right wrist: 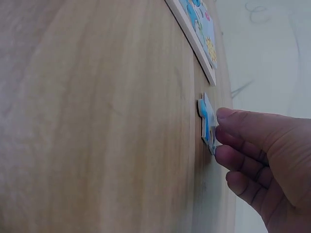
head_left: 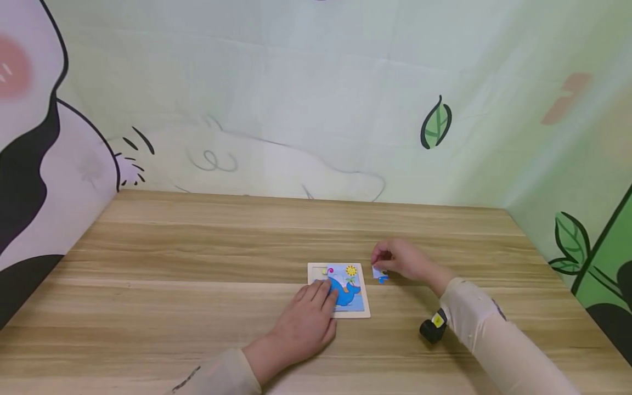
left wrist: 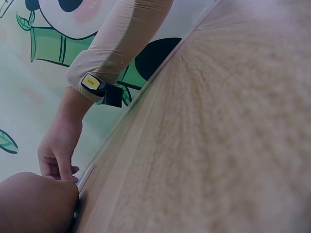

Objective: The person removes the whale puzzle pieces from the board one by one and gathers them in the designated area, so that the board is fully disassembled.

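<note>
A small square puzzle (head_left: 350,302) in a pale wooden frame lies on the table, with a blue whale and a yellow sun flower printed on it. My left hand (head_left: 308,315) rests on its left side, fingers stretched over the picture and covering part of it. Just right of the frame, my right hand (head_left: 402,259) pinches a loose blue puzzle piece (head_left: 379,273) between thumb and fingertips. Seen from the right wrist, this piece (right wrist: 207,124) is close to the tabletop, with the thumb and curled fingers at its edge.
The wood-grain table (head_left: 197,236) ends at a printed cloth wall (head_left: 316,109) behind and at the sides. A black wrist device with a yellow label (head_left: 434,327) hangs at the right cuff. The right sleeve (head_left: 508,340) crosses the table's right part.
</note>
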Tool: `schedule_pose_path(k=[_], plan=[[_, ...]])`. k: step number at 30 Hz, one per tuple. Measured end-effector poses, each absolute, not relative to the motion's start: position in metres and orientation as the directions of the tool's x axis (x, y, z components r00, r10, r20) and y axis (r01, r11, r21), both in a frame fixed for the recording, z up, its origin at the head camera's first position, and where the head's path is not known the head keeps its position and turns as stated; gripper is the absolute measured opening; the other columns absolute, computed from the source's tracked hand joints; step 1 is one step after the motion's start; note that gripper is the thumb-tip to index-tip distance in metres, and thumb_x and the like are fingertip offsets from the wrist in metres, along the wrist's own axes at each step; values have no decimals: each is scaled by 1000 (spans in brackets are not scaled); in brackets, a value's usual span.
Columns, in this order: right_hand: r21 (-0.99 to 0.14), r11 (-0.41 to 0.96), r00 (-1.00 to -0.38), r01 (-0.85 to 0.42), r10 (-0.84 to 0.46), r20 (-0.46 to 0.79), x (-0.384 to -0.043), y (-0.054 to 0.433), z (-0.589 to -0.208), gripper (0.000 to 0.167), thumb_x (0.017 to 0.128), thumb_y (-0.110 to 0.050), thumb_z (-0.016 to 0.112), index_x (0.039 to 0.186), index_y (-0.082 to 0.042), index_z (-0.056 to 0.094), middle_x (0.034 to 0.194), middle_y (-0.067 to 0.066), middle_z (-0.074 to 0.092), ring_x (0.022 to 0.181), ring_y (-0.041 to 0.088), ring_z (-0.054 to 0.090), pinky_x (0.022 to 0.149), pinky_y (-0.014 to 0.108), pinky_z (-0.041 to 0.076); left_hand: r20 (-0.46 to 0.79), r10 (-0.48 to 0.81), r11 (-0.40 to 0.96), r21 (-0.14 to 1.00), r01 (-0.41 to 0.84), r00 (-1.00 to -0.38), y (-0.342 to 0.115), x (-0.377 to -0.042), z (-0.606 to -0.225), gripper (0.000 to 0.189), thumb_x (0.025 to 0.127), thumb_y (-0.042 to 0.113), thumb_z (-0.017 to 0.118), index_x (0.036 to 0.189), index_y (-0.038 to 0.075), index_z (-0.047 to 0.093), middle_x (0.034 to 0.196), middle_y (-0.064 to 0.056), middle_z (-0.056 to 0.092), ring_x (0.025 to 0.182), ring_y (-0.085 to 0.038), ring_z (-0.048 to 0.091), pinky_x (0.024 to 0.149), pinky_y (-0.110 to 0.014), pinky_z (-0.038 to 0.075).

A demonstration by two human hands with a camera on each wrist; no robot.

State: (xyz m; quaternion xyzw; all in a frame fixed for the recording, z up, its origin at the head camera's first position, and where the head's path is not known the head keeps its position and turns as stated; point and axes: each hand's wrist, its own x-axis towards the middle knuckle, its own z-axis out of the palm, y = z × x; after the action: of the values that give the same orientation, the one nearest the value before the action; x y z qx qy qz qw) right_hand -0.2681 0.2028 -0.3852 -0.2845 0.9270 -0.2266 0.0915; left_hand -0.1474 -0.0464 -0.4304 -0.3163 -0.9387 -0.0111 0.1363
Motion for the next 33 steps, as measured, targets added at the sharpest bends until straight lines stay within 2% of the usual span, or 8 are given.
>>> schedule_pose_path(k=[10, 22, 29, 33], plan=[[-495, 724, -831, -480, -557, -10, -267, 201, -379, 10, 89, -13, 66, 98, -10, 68, 87, -1, 66, 81, 11, 56, 76, 25, 50, 279, 596, 794, -62, 605, -753, -46, -148, -430, 49, 95, 35, 48, 133, 5, 54, 136, -14, 54, 128, -28, 49, 109, -40, 41], [-477, 686, -783, -549, -622, 6, -256, 168, -371, 22, 89, -16, 67, 108, -5, 69, 92, 1, 69, 83, 10, 59, 77, 26, 52, 257, 618, 780, -76, 621, -743, -48, -148, -429, 51, 97, 38, 48, 134, 5, 53, 139, -16, 52, 131, -29, 48, 113, -37, 38], [-452, 663, -752, -597, -658, 29, -254, 151, -375, 24, 89, -17, 68, 108, -3, 69, 100, 7, 70, 86, 14, 60, 77, 27, 52, 289, 647, 757, -139, 638, -705, -48, -148, -429, 51, 96, 38, 49, 134, 5, 55, 140, -8, 54, 129, -26, 49, 112, -37, 39], [-423, 682, -750, -597, -661, -7, -254, 143, -377, 26, 90, -19, 67, 112, -6, 69, 106, 6, 68, 91, 15, 61, 83, 30, 53, 296, 647, 756, -124, 643, -703, -48, -148, -429, 50, 96, 37, 49, 136, 7, 53, 139, -7, 54, 128, -27, 49, 110, -38, 40]])
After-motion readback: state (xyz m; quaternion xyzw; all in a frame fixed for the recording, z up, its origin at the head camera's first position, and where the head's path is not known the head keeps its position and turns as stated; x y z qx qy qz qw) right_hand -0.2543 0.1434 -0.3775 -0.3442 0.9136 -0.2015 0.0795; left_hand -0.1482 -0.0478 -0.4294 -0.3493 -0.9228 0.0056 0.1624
